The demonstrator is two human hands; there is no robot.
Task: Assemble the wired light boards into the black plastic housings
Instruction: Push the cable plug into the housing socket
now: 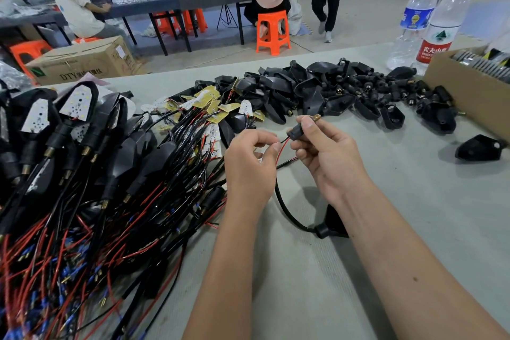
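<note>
My right hand (pixel 328 157) grips a small black stem piece with a brass threaded tip (pixel 303 125), held above the table. My left hand (pixel 252 159) pinches the red and black wires (pixel 284 143) that run into the stem's lower end. The black sleeved cable (pixel 287 210) curves down to a black housing (pixel 332 222) lying on the table, partly hidden under my right forearm. Loose light boards with wires (pixel 209 107) lie in a heap behind my hands. Empty black housings and stems (pixel 325 88) are piled further back.
Finished assemblies with red and black leads (pixel 82 174) cover the table's left side. A cardboard box (pixel 469 91) stands at the right, two water bottles (pixel 430 22) behind it. One housing (pixel 480 148) lies alone at right. People sit at tables beyond.
</note>
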